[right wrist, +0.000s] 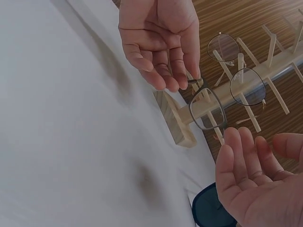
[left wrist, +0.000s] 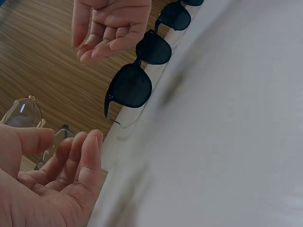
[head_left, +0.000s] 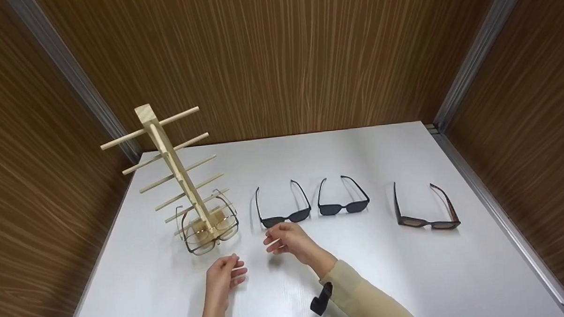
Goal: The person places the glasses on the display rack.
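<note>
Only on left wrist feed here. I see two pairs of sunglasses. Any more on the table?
Observer: Yes, one more: head view shows a brown-tinted pair at the far right of the table.
Operator: Folded?
Observer: No, both its temples are open, pointing toward the back panel.
Operator: Wooden rack's upper part is out of my frame. Anything on the top pegs?
Observer: Head view again: the rack's two top pegs carry no glasses.
</note>
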A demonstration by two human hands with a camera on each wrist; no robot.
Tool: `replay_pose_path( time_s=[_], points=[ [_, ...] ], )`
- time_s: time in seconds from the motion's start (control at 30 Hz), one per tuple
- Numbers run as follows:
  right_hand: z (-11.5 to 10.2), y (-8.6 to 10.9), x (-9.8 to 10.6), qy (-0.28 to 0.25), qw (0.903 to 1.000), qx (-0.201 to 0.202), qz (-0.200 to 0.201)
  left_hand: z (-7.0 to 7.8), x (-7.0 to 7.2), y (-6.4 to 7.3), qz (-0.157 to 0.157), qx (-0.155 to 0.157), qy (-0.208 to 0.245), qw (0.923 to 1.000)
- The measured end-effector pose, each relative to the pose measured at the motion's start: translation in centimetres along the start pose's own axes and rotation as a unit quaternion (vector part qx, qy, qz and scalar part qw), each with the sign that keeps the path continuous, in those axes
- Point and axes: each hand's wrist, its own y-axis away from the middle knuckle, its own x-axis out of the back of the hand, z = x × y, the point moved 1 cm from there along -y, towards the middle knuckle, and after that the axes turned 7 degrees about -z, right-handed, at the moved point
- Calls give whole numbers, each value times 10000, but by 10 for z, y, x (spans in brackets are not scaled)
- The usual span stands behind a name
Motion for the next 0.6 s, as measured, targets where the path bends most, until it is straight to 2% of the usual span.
replay_pose_path(
  time_s=[0.2, 0.37, 0.6],
  points=[
    [5, 6, 11, -66, 10000, 51, 47, -1, -9, -1, -161, -103, 7, 9998],
    [9, 13, 20, -255, 9996, 19, 138, -4, -20, -5, -286, -74, 1, 9996],
    [12, 21, 32, -426, 9987, 52, 257, -9, -33, -10, -294, -208, 70, 9993]
  ],
)
